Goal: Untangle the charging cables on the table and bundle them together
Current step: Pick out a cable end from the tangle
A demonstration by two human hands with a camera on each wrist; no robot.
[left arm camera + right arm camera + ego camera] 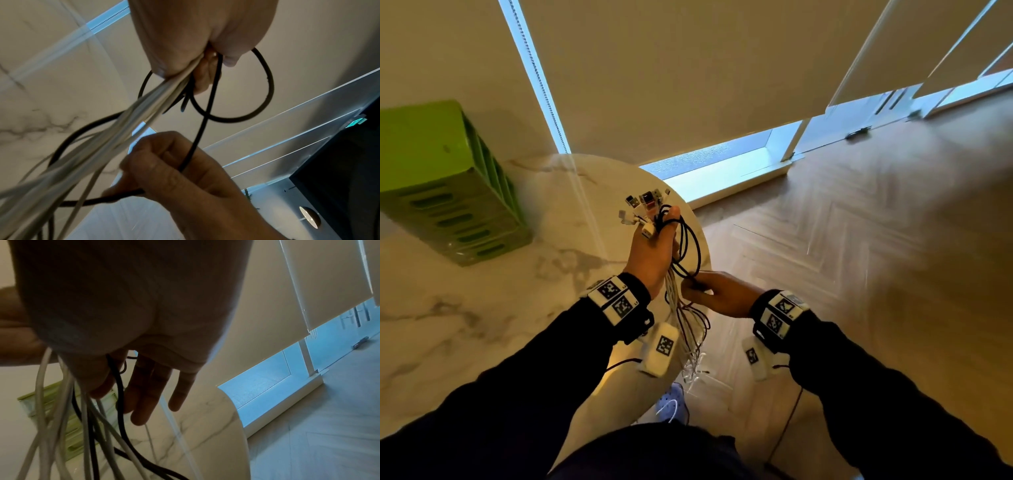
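My left hand (pixel 654 246) is raised over the table's edge and grips a bunch of charging cables, their plugs (pixel 643 207) sticking out above the fist. White cables (pixel 677 308) hang from it towards the floor. A black cable (pixel 697 246) forms loops round the bunch beside the left thumb. Just below, my right hand (pixel 700 289) pinches this black cable. In the left wrist view the left hand (pixel 195 48) clamps the white cables (pixel 123 123) and black loop (pixel 268 91), while the right hand (pixel 164 165) holds the black strand. In the right wrist view the black cable (pixel 121 410) runs past the right hand (pixel 123 386).
A round white marble table (pixel 482 308) lies at the left, with a green slotted rack (pixel 445 178) at its back. Wooden floor (pixel 859 274) spreads to the right. Roller blinds and low windows (pixel 722 164) stand behind. A shoe (pixel 671 404) is under the hanging cable ends.
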